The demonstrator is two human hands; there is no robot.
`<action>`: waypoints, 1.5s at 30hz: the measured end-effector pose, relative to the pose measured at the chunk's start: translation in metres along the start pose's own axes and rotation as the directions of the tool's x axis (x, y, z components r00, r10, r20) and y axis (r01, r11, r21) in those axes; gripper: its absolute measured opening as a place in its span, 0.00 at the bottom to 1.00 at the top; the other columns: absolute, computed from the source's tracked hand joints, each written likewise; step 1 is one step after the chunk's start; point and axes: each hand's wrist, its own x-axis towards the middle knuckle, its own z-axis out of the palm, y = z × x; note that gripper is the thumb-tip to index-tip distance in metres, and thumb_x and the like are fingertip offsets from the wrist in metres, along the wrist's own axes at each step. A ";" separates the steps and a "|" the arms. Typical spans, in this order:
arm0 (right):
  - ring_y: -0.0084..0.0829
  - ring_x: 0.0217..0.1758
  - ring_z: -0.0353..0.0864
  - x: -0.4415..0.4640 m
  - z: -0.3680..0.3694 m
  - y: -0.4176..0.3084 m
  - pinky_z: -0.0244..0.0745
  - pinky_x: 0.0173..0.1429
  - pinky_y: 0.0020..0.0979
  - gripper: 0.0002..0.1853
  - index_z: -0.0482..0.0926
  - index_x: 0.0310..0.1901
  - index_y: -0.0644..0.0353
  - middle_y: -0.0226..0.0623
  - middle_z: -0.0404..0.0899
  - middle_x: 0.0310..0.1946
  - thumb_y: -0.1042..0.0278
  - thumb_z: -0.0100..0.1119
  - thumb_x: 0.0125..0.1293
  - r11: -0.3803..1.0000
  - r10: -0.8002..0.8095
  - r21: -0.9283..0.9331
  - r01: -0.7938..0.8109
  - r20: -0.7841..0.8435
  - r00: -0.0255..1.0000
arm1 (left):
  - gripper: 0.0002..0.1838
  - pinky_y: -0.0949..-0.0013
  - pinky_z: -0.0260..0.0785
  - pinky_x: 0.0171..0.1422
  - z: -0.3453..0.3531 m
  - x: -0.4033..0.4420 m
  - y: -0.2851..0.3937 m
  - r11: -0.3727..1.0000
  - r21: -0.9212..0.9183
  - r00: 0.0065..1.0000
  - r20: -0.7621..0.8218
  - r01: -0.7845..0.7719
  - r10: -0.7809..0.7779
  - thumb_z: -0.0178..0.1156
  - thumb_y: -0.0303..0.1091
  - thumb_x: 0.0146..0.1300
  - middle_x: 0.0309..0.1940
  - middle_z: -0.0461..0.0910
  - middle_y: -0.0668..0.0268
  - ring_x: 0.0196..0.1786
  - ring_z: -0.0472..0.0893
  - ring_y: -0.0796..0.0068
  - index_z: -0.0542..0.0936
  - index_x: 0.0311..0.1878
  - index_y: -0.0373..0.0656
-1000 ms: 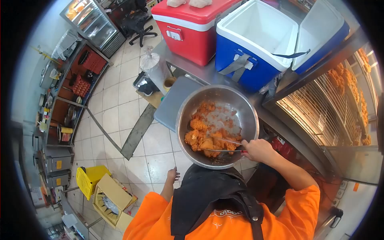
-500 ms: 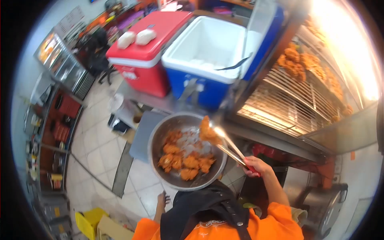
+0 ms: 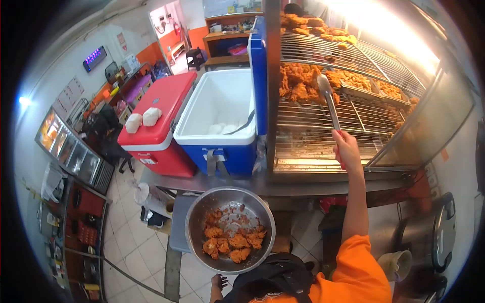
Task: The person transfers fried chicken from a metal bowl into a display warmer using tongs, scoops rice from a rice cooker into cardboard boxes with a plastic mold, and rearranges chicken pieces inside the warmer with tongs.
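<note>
My right hand (image 3: 346,149) is closed around the red-handled metal tongs (image 3: 331,103). The arm reaches up into the lit warming cabinet. The tong tips are at a heap of fried chicken (image 3: 302,83) on a wire rack; whether a piece is still between them I cannot tell. Below, a large steel bowl (image 3: 269,233) holds several fried chicken pieces (image 3: 239,241) and loose crumbs, tilted a little toward me. My left hand (image 3: 219,281) hangs low beside the bowl's near rim, fingers apart, holding nothing that I can see.
The warming cabinet (image 3: 273,101) has a glass panel (image 3: 422,129) swung out at right. Left of it stand an open blue cooler (image 3: 230,157) and a shut red cooler (image 3: 164,101) with two white bundles (image 3: 143,120) on its lid. A steel counter edge (image 3: 303,188) runs below them.
My right hand has moved up from beside the bowl into the cabinet, bringing the tongs and the chicken piece they gripped to the rack. The view has tilted up.
</note>
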 end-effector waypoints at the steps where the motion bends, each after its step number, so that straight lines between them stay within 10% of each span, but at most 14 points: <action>1: 0.17 0.06 0.59 0.014 0.002 -0.004 0.52 0.09 0.22 0.18 0.73 0.41 0.66 0.26 0.63 0.10 0.56 0.52 0.63 0.999 -0.013 -0.040 0.011 -0.041 0.999 | 0.22 0.53 0.69 0.38 0.000 0.003 0.003 0.999 0.002 0.999 0.004 -0.033 0.033 0.42 0.41 0.62 0.43 0.77 0.52 0.38 0.79 0.55 0.63 0.56 0.39; 7: 0.43 0.29 0.80 0.095 0.013 -0.017 0.73 0.33 0.41 0.20 0.75 0.34 0.67 0.49 0.77 0.23 0.53 0.56 0.59 0.695 -0.447 -0.690 0.202 -0.194 0.873 | 0.22 0.54 0.69 0.36 -0.002 0.020 -0.008 0.986 0.053 0.985 0.069 -0.161 0.158 0.43 0.45 0.62 0.41 0.77 0.52 0.36 0.79 0.56 0.65 0.53 0.38; 12: 0.49 0.44 0.77 0.088 0.022 -0.043 0.73 0.47 0.43 0.25 0.71 0.43 0.67 0.55 0.76 0.39 0.49 0.56 0.58 0.499 -0.198 -0.867 0.009 -0.104 0.975 | 0.23 0.56 0.70 0.34 0.005 0.013 -0.026 0.997 0.017 0.995 0.068 -0.075 0.074 0.43 0.48 0.62 0.38 0.78 0.54 0.34 0.79 0.59 0.66 0.51 0.38; 23: 0.47 0.41 0.78 0.071 0.004 -0.062 0.73 0.46 0.41 0.22 0.73 0.42 0.65 0.52 0.76 0.33 0.51 0.58 0.58 0.587 -0.116 -0.809 0.020 -0.060 0.991 | 0.26 0.60 0.71 0.28 0.001 0.007 -0.043 0.995 -0.042 0.994 0.056 -0.089 0.092 0.45 0.54 0.63 0.32 0.78 0.56 0.29 0.78 0.63 0.69 0.48 0.37; 26: 0.39 0.34 0.78 0.060 -0.031 -0.031 0.71 0.39 0.36 0.18 0.76 0.40 0.64 0.44 0.79 0.34 0.55 0.56 0.60 0.426 -0.462 -0.854 0.301 0.081 0.883 | 0.27 0.61 0.71 0.27 -0.001 0.000 -0.040 0.984 -0.087 0.987 0.024 -0.154 0.157 0.45 0.55 0.63 0.31 0.78 0.57 0.27 0.78 0.65 0.70 0.47 0.36; 27: 0.35 0.32 0.76 0.029 -0.033 -0.039 0.69 0.37 0.37 0.15 0.76 0.39 0.64 0.41 0.78 0.30 0.58 0.53 0.63 0.576 -0.506 -0.696 0.429 0.108 0.856 | 0.28 0.62 0.71 0.26 0.001 -0.004 -0.034 0.980 -0.105 0.986 0.004 -0.166 0.168 0.45 0.56 0.63 0.30 0.78 0.57 0.27 0.78 0.65 0.70 0.47 0.36; 29: 0.16 0.17 0.65 -0.020 -0.043 -0.057 0.59 0.20 0.24 0.10 0.74 0.36 0.64 0.26 0.68 0.17 0.64 0.52 0.62 0.839 -0.089 -0.513 0.182 0.201 0.976 | 0.27 0.63 0.71 0.27 -0.005 0.004 -0.042 0.981 -0.123 0.988 -0.015 -0.153 0.152 0.45 0.55 0.63 0.32 0.78 0.57 0.29 0.78 0.65 0.69 0.49 0.37; 32: 0.12 0.12 0.60 -0.061 -0.043 -0.035 0.53 0.13 0.19 0.10 0.74 0.36 0.65 0.22 0.63 0.13 0.68 0.57 0.56 0.903 0.132 -0.421 0.083 0.456 0.880 | 0.26 0.59 0.68 0.34 0.007 -0.031 -0.024 0.993 -0.112 0.995 -0.093 -0.034 0.024 0.46 0.53 0.63 0.38 0.78 0.56 0.35 0.78 0.62 0.68 0.52 0.39; 35: 0.27 0.21 0.75 -0.099 0.029 -0.031 0.71 0.25 0.29 0.19 0.76 0.39 0.66 0.37 0.75 0.20 0.60 0.64 0.51 0.625 0.429 -0.741 0.245 0.588 0.686 | 0.26 0.58 0.67 0.39 0.009 -0.031 -0.048 0.995 -0.087 0.994 -0.097 0.045 -0.054 0.45 0.53 0.64 0.41 0.77 0.55 0.38 0.78 0.60 0.68 0.53 0.40; 37: 0.45 0.35 0.79 -0.111 0.066 0.008 0.73 0.41 0.38 0.26 0.76 0.43 0.63 0.49 0.79 0.29 0.50 0.64 0.50 0.536 0.512 -0.699 0.474 0.716 0.475 | 0.26 0.57 0.67 0.39 0.005 -0.022 -0.058 0.994 -0.058 0.991 -0.091 0.092 -0.097 0.45 0.53 0.64 0.42 0.77 0.55 0.39 0.78 0.60 0.68 0.54 0.41; 45: 0.40 0.26 0.79 -0.134 0.202 0.094 0.73 0.31 0.37 0.25 0.75 0.39 0.66 0.49 0.77 0.23 0.48 0.58 0.53 0.554 0.516 -0.583 0.594 0.801 0.304 | 0.28 0.54 0.67 0.36 0.003 -0.022 -0.082 0.992 -0.104 0.994 -0.076 0.076 -0.084 0.46 0.53 0.63 0.42 0.78 0.51 0.39 0.79 0.56 0.67 0.53 0.37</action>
